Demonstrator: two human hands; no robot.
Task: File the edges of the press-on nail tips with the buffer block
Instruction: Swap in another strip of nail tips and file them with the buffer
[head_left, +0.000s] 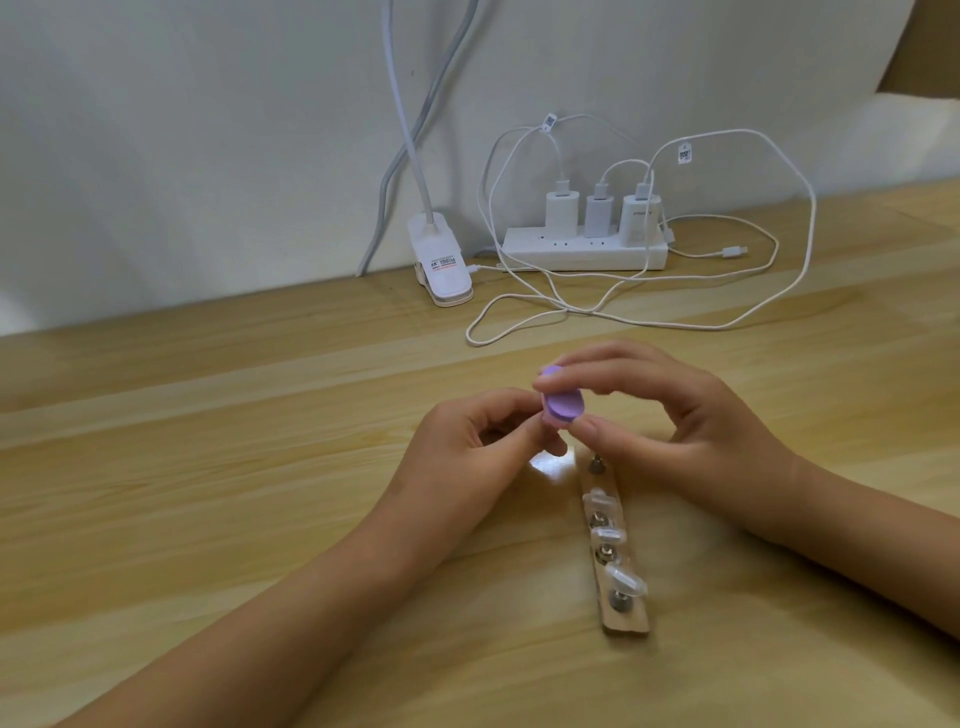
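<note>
Pinching the purple block (719, 407) just beyond the strip's (626, 621) far end, the right hand (691, 431) grips it between thumb and forefinger. The left hand (467, 447) pinches a pink bit (705, 422) against it. Bare table (208, 467) lies left of the strip. Three clear tips (626, 579) stand on the strip. Far beyond it are three chargers (597, 213), cables (571, 309) and one clamp (441, 265).

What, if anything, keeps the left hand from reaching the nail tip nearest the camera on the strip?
Likely yes, reachable: that nail tip stands uncovered on the strip. But the left hand is pinching a small pinkish piece under the buffer block.
</note>
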